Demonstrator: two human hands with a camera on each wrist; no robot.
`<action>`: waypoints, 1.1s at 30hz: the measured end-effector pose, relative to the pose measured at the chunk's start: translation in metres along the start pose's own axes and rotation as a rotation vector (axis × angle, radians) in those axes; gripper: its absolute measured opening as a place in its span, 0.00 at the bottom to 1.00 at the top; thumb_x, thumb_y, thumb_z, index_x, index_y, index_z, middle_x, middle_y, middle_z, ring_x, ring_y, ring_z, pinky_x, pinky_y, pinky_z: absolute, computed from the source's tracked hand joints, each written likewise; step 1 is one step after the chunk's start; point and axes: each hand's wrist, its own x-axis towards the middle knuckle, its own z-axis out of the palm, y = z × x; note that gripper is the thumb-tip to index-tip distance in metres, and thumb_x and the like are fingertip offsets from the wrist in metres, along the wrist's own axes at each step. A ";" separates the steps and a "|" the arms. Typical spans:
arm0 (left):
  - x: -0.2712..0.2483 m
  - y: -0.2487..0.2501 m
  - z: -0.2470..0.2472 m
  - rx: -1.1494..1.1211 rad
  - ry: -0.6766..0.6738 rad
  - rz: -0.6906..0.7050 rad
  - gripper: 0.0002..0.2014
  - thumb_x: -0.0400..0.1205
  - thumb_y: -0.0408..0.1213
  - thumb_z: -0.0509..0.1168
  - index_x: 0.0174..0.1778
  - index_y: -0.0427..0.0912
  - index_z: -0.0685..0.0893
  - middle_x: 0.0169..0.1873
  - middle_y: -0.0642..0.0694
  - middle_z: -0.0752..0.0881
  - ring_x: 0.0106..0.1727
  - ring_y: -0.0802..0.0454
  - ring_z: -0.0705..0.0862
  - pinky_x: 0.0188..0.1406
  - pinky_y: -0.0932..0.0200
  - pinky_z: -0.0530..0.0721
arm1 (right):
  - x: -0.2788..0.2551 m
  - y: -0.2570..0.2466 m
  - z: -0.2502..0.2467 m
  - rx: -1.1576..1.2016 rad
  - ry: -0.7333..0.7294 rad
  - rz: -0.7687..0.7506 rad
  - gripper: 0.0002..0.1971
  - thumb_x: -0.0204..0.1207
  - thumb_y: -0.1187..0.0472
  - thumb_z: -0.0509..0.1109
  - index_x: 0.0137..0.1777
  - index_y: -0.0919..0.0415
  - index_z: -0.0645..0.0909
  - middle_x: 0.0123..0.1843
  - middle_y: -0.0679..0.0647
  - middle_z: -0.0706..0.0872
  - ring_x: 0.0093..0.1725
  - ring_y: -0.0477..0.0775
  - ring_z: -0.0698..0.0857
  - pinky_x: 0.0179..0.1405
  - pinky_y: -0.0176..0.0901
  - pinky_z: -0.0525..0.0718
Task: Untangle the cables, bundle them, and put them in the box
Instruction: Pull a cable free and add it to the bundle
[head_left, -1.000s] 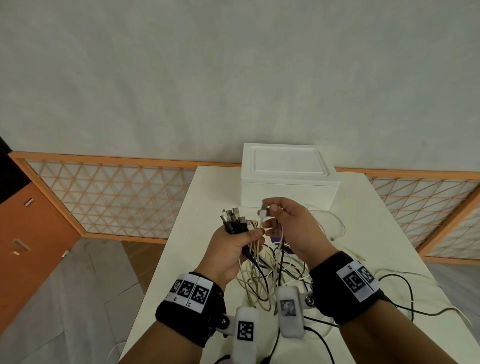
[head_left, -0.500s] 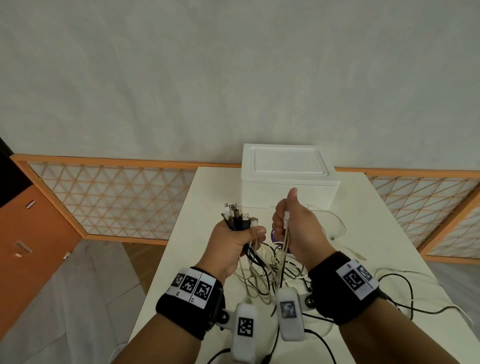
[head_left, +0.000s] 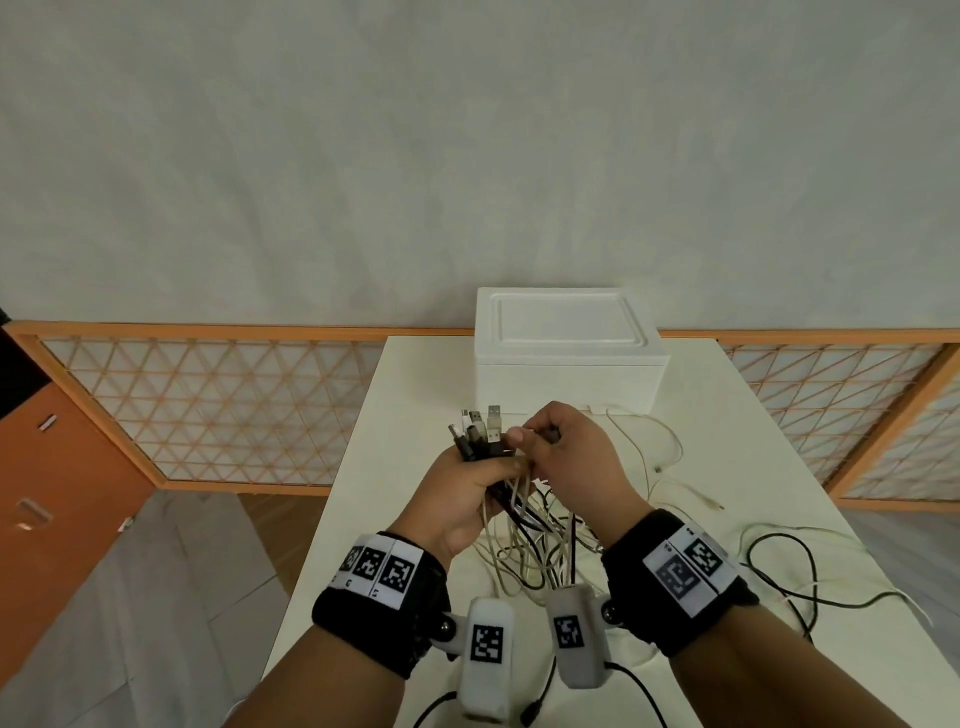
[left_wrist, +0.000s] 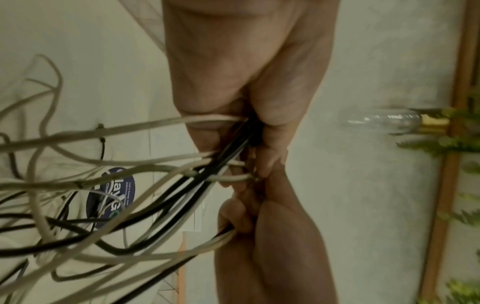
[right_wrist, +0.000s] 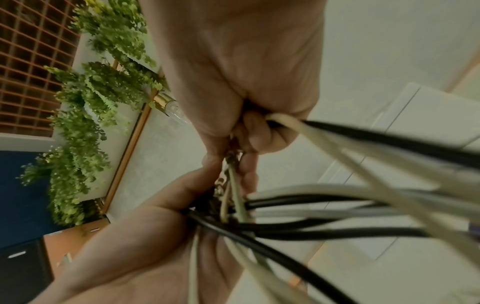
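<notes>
Above the white table (head_left: 395, 415), my left hand (head_left: 470, 486) grips a bundle of cable ends (head_left: 480, 431); their black and white plugs stick up out of the fist. My right hand (head_left: 563, 457) is pressed against it from the right and curls round a black and a white cable (right_wrist: 337, 135). Black and white cables (head_left: 535, 535) hang from both hands in a tangle down to the table. The left wrist view shows the cables (left_wrist: 161, 185) fanning out of the fists. The white foam box (head_left: 566, 348) stands closed behind the hands.
More loose cables (head_left: 779, 566) trail over the right side of the table, and a thin white one (head_left: 649, 447) lies near the box. An orange-framed lattice rail (head_left: 208, 395) runs behind the table. A dark blue sticker (left_wrist: 111, 195) lies under the cables.
My right hand has come back against the left hand after dropping a little and now holds cables beside the bundle. The left hand has kept its grip on the plug ends.
</notes>
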 end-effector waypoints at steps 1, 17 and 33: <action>0.000 0.000 -0.001 -0.024 -0.012 -0.016 0.11 0.77 0.18 0.64 0.52 0.32 0.87 0.43 0.34 0.88 0.43 0.42 0.88 0.46 0.50 0.85 | 0.000 0.002 -0.001 -0.015 0.027 -0.004 0.09 0.76 0.56 0.73 0.39 0.57 0.78 0.31 0.49 0.84 0.30 0.47 0.83 0.33 0.45 0.86; 0.000 0.010 0.018 0.019 0.070 0.153 0.07 0.77 0.23 0.69 0.48 0.37 0.87 0.46 0.38 0.89 0.48 0.45 0.88 0.54 0.43 0.85 | 0.012 -0.005 -0.018 -0.015 -0.121 -0.037 0.09 0.71 0.52 0.78 0.42 0.55 0.83 0.30 0.41 0.82 0.26 0.38 0.78 0.30 0.34 0.74; 0.005 -0.002 0.050 0.014 0.136 0.018 0.06 0.83 0.33 0.65 0.41 0.38 0.78 0.22 0.47 0.73 0.22 0.54 0.73 0.33 0.54 0.82 | 0.008 -0.012 -0.057 0.585 -0.043 0.010 0.08 0.82 0.60 0.65 0.41 0.57 0.77 0.25 0.47 0.69 0.21 0.45 0.64 0.19 0.36 0.63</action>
